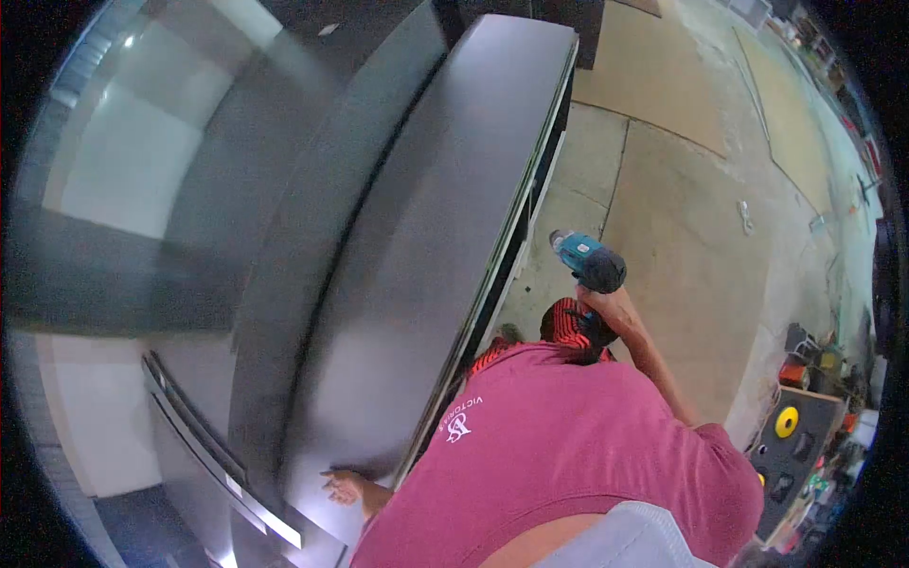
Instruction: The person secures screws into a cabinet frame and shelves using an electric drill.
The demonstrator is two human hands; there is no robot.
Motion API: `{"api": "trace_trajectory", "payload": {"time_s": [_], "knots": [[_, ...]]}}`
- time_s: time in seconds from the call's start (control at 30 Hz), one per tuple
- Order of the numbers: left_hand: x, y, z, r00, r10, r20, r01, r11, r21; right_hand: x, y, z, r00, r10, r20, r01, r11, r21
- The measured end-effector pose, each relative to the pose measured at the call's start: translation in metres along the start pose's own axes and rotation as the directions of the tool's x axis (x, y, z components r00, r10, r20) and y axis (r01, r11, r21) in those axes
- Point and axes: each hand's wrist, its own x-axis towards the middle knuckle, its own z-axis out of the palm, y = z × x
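Note:
My right hand (611, 308) is wrapped round the grip of a teal and black cordless drill (589, 257), held off to the right of the panel. The drill's front end points up and left; whether a bit is fitted is too small to tell. At the lower left, my left hand (343, 488) has its fingers stretched out over the near end of a long, smooth grey panel (407, 237). It appears to touch the surface. The panel's right side shows a thin light edge with a dark gap below.
A long silver strip (213, 454) lies at the lower left. Flat brown sheets (691, 256) cover part of the concrete floor (582, 175). On the right stands a dark board with a yellow ring (786, 422), among assorted tools and clutter.

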Motion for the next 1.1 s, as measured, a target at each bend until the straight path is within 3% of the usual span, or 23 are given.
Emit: {"api": "trace_trajectory", "payload": {"time_s": [0.1, 0.13, 0.2, 0.23, 0.3, 0.37, 0.4, 0.47, 0.53, 0.6, 0.63, 0.73, 0.8, 0.97, 1.1], "knots": [[0.009, 0.047, -0.012, 0.898, -0.314, 0.308, 0.324, 0.946, 0.017, 0.026, -0.002, -0.026, 0.997, -0.049, -0.052, 0.051, 0.998, 0.047], [0.015, 0.062, -0.019, 0.906, -0.306, 0.294, 0.317, 0.948, 0.009, 0.034, -0.006, -0.034, 0.997, -0.044, -0.062, 0.048, 0.997, 0.061], [0.032, 0.106, -0.067, 0.748, -0.426, 0.509, 0.555, 0.822, -0.129, 0.056, -0.013, -0.052, 0.964, -0.207, -0.168, 0.213, 0.977, 0.019], [0.036, 0.121, -0.123, 0.748, -0.332, 0.575, 0.481, 0.868, -0.123, 0.073, -0.009, -0.061, 0.964, -0.200, -0.176, 0.209, 0.977, 0.033], [0.038, 0.166, -0.167, 0.793, -0.246, 0.557, 0.423, 0.881, -0.212, 0.113, 0.005, -0.085, 0.993, -0.089, -0.076, 0.098, 0.987, 0.127], [0.040, 0.217, -0.227, 0.826, -0.073, 0.559, 0.284, 0.910, -0.301, 0.161, 0.019, -0.109, 0.998, -0.036, -0.051, 0.042, 0.993, 0.107], [0.037, 0.249, -0.245, 0.830, -0.069, 0.553, 0.276, 0.913, -0.301, 0.184, 0.024, -0.121, 1.000, 0.014, -0.022, -0.012, 0.997, 0.077], [0.013, 0.325, -0.272, 0.867, 0.097, 0.490, 0.182, 0.852, -0.491, 0.222, 0.017, -0.143, 0.999, 0.008, -0.051, -0.003, 0.996, 0.089], [-0.014, 0.409, -0.318, 0.856, 0.414, 0.309, -0.220, 0.833, -0.508, 0.285, 0.018, -0.169, 0.997, -0.020, -0.077, 0.027, 0.995, 0.096], [-0.028, 0.490, -0.388, 0.804, 0.491, 0.335, -0.125, 0.691, -0.712, 0.348, 0.042, -0.182, 0.990, -0.084, -0.109, 0.100, 0.984, 0.146], [-0.036, 0.533, -0.418, 0.815, 0.515, 0.266, -0.160, 0.641, -0.751, 0.383, 0.056, -0.188, 0.991, 0.083, -0.101, -0.073, 0.992, 0.104], [-0.048, 0.664, -0.478, 0.818, 0.568, 0.089, -0.272, 0.519, -0.810, 0.475, 0.069, -0.212, 0.995, 0.005, -0.104, 0.008, 0.992, 0.124], [-0.045, 0.727, -0.529, 0.796, 0.592, -0.126, -0.413, 0.380, -0.828, 0.525, 0.032, -0.241, 0.998, -0.007, -0.069, 0.014, 0.994, 0.104], [-0.051, 0.817, -0.624, 0.769, 0.638, -0.024, -0.354, 0.394, -0.849, 0.659, 0.023, -0.308, 1.000, -0.028, -0.012, 0.030, 0.984, 0.178], [-0.044, 0.819, -0.646, 0.756, 0.653, -0.028, -0.340, 0.356, -0.870, 0.731, 0.013, -0.333, 0.999, 0.021, 0.032, -0.027, 0.983, 0.184]]}}
